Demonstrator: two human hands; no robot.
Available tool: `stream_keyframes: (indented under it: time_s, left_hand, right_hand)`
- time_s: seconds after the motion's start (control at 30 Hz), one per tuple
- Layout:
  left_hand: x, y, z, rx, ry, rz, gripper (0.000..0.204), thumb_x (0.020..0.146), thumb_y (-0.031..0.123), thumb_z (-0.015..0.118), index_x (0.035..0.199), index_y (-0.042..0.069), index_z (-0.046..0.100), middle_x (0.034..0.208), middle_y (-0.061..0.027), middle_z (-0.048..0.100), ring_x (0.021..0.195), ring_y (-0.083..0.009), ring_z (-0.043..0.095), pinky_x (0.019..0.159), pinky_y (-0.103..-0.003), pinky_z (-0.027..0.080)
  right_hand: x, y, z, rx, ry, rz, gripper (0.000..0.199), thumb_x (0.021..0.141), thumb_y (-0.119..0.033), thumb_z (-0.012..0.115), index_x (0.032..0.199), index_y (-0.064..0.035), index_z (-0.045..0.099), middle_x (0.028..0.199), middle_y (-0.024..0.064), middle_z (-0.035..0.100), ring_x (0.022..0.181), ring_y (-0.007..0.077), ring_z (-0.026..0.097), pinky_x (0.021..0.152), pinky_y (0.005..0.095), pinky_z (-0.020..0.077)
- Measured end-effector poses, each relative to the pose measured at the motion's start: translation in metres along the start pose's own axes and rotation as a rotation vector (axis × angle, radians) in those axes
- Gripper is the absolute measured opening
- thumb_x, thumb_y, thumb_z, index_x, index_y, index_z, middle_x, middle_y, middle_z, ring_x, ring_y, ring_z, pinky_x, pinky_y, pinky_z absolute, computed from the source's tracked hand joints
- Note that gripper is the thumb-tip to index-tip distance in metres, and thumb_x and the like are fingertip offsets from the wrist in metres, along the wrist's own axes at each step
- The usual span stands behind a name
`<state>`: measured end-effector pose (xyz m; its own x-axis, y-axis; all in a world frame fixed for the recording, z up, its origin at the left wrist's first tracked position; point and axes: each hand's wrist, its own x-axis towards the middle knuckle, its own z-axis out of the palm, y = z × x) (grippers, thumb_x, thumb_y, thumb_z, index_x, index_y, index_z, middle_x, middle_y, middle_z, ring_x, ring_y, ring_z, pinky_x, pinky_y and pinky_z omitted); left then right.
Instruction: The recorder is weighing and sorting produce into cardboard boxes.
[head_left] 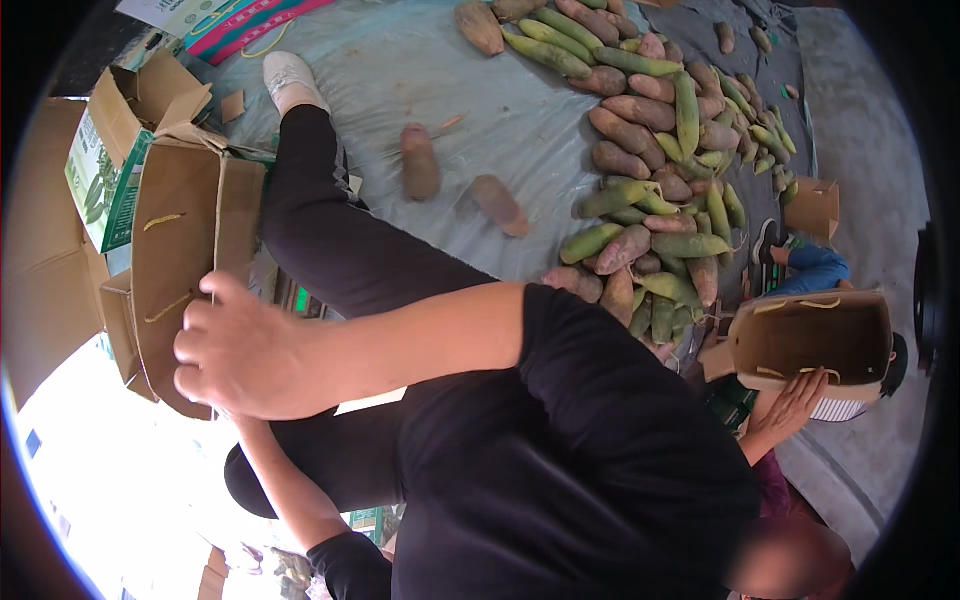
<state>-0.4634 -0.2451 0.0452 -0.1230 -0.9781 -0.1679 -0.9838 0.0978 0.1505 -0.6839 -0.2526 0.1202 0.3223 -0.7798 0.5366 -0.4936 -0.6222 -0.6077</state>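
In front of me on the left is an open cardboard box [178, 255], tilted so its brown inside shows, with two yellow cord handles. My right hand [240, 350] reaches across my body to the near end of this box. Its fingers are curled over the cardboard edge. Lower down, my left forearm [285, 475] rises toward the same end of the box. Behind my right hand and the box, my left hand is hidden, fingers included.
Long green and reddish-brown root vegetables [650, 180] lie heaped on a plastic sheet [370, 85]; two brown ones lie apart. Another carton [105, 170] stands at far left, a pink-edged box [230, 30] beyond. A co-worker's hand [790, 405] holds an open carton [810, 335] at right.
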Motion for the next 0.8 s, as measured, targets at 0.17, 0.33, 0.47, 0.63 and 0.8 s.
stream_keyframes:
  time_s: [0.17,0.33,0.47,0.63,0.8]
  left_hand:
    - [0.001,0.0,0.006,-0.043,0.185,0.074,0.03,0.083,0.004,0.049,0.113,0.003,0.053,0.102,-0.0184,0.061,0.093,-0.0373,0.057,0.077,-0.046,0.042]
    - [0.001,0.004,0.002,-0.034,0.153,0.051,0.03,0.085,0.004,0.047,0.115,0.004,0.051,0.102,-0.0177,0.061,0.094,-0.0363,0.057,0.078,-0.045,0.042]
    - [0.001,0.002,0.005,0.006,0.175,0.054,0.03,0.086,0.005,0.047,0.115,0.004,0.051,0.102,-0.0174,0.061,0.094,-0.0358,0.057,0.079,-0.044,0.042]
    - [-0.001,-0.005,0.008,0.035,0.226,0.056,0.03,0.086,0.006,0.048,0.116,0.004,0.051,0.103,-0.0174,0.06,0.095,-0.0357,0.057,0.08,-0.043,0.042]
    - [0.001,-0.002,0.008,0.014,0.185,0.052,0.03,0.087,0.006,0.048,0.116,0.003,0.051,0.104,-0.0173,0.06,0.095,-0.0357,0.057,0.08,-0.043,0.042]
  right_hand:
    - [-0.043,0.052,-0.029,-0.104,0.075,0.099,0.021,0.069,-0.019,0.066,0.089,-0.0162,0.062,0.085,-0.003,0.058,0.088,0.0165,0.056,0.083,0.0393,0.0369]
    - [-0.105,0.141,-0.074,-0.053,0.193,0.528,0.021,0.075,-0.008,0.066,0.096,-0.0064,0.063,0.092,0.0107,0.065,0.083,0.0286,0.063,0.074,0.035,0.0497]
    - [-0.182,0.196,-0.08,-0.153,0.215,0.923,0.024,0.077,-0.012,0.065,0.1,-0.0065,0.063,0.095,0.0117,0.065,0.088,0.0262,0.063,0.076,0.0341,0.0496]
    - [-0.249,0.214,-0.02,-0.171,-0.123,1.143,0.027,0.075,-0.021,0.067,0.1,-0.01,0.063,0.1,0.0105,0.063,0.096,0.0293,0.06,0.081,0.0406,0.0474]
    - [-0.248,0.206,0.035,-0.042,-0.298,1.187,0.03,0.076,-0.023,0.065,0.104,-0.0114,0.062,0.106,0.0095,0.062,0.102,0.0281,0.058,0.083,0.0427,0.046]
